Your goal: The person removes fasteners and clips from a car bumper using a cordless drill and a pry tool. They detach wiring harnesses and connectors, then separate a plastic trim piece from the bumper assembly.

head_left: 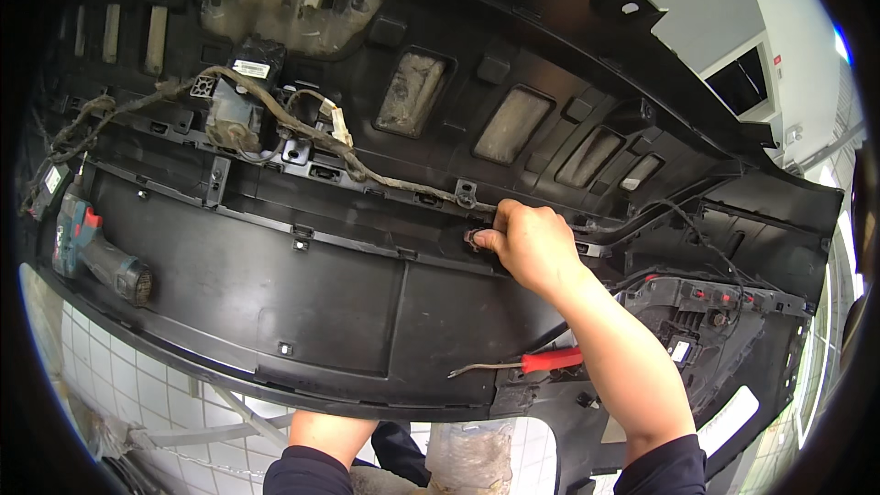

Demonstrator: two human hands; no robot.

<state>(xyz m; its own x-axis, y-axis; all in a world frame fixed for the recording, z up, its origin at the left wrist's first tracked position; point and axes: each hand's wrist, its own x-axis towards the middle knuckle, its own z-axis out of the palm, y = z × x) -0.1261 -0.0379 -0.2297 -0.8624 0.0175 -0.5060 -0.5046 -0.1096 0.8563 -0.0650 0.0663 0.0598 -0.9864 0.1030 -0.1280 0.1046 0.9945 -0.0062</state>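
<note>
Beside the wiring harness point(367, 170) on the bumper cover point(275, 284), right hand point(532, 243) pinches a small clip point(475, 238); pull squarely, since twisting risks snapping it.

Black bumper point(275, 293) (inside up) carries drill point(96, 252), red-handled pry tool point(527, 364).

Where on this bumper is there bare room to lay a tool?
The flat panel between the drill and the right hand is bare, as is the smaller panel above the red-handled pry tool. It is crowded along the wire harness up top and around the clips at right. The left hand is hidden under the bumper.
</note>
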